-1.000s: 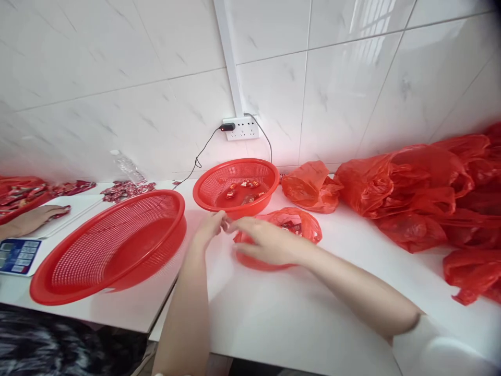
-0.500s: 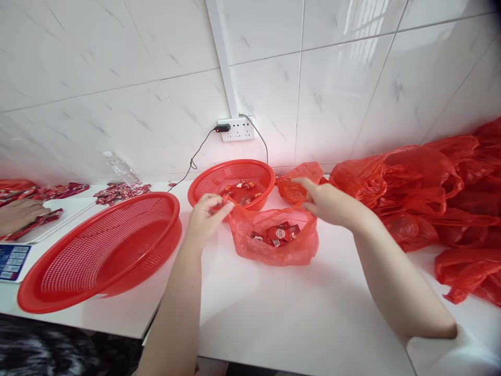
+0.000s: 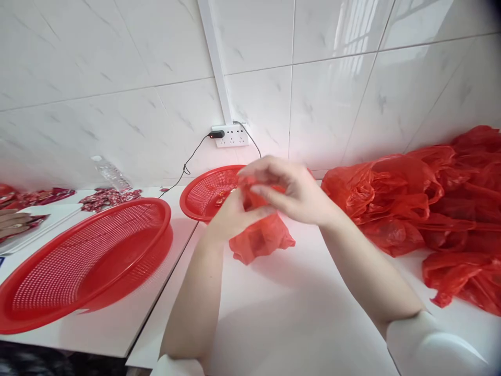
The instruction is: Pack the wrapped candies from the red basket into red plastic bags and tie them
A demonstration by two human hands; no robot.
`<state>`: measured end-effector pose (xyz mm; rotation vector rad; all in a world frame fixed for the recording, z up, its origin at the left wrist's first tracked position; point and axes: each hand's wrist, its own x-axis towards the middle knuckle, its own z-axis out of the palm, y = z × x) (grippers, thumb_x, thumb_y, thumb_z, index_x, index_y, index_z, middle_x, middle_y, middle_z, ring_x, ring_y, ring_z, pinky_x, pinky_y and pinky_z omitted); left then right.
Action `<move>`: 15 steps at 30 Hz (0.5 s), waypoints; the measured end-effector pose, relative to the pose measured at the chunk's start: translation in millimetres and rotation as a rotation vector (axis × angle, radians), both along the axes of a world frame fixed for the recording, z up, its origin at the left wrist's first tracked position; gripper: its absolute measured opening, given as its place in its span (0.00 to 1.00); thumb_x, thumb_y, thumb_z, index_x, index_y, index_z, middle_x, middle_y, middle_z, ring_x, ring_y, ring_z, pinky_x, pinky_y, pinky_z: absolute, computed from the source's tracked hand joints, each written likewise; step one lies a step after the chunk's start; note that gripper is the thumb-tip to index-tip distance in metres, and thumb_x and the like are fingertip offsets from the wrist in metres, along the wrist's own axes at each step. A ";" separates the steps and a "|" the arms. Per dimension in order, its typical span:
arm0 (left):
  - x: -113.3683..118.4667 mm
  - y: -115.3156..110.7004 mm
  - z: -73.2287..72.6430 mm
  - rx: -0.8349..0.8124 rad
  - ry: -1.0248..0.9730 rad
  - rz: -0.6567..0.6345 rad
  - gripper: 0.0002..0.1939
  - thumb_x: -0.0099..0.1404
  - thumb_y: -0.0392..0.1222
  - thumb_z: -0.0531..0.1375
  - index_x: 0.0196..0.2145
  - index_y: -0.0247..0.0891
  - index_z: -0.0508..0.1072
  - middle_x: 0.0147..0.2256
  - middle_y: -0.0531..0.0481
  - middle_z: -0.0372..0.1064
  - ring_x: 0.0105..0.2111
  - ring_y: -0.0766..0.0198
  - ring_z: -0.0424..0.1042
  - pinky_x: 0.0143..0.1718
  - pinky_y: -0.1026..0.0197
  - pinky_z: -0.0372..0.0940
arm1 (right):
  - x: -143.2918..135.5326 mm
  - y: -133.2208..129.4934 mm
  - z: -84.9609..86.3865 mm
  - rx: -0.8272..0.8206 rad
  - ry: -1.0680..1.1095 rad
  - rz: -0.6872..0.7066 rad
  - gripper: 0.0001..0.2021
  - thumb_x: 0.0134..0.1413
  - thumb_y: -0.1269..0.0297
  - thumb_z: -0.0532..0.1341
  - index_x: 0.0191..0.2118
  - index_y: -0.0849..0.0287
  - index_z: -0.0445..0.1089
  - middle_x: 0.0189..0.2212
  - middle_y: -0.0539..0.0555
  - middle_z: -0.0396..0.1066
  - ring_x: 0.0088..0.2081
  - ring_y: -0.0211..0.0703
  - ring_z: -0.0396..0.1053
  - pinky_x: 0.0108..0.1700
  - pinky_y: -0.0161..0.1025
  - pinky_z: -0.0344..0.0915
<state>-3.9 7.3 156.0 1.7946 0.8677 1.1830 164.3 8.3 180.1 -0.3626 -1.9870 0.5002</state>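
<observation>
A thin red plastic bag (image 3: 263, 238) rests on the white table, gathered at its top and bunched small. My left hand (image 3: 231, 215) is closed around the gathered neck, its thumb pointing right. From the right, my right hand (image 3: 291, 189) arches over the top, with red plastic between its curled fingertips and thumb; its outline is slightly blurred. The wrapped packets inside the bag cannot be made out. Just behind my hands, a round red basket (image 3: 191, 197) holds a few small wrapped packets and is partly covered by them.
A large red oval basket (image 3: 117, 261) stands at left. Beyond it are a pile of red packets (image 3: 107, 198), a clear plastic bottle (image 3: 111, 172) and another person's hand (image 3: 13, 222). Filled red bags (image 3: 391, 209) heap up at right. A power strip (image 3: 230, 136) hangs on the wall.
The bag's wide mouth has been drawn together and its packets are hidden from sight. Both hands have come together over it, my right moving left. The view has shifted slightly.
</observation>
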 end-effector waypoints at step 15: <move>5.8 12.0 -17.0 -0.352 -0.160 -0.026 0.17 0.67 0.54 0.54 0.35 0.38 0.72 0.11 0.58 0.56 0.11 0.72 0.52 0.17 0.67 0.52 | 18.2 22.2 -49.7 -0.358 0.095 -0.184 0.07 0.59 0.65 0.58 0.40 0.59 0.72 0.36 0.54 0.76 0.39 0.42 0.74 0.45 0.41 0.70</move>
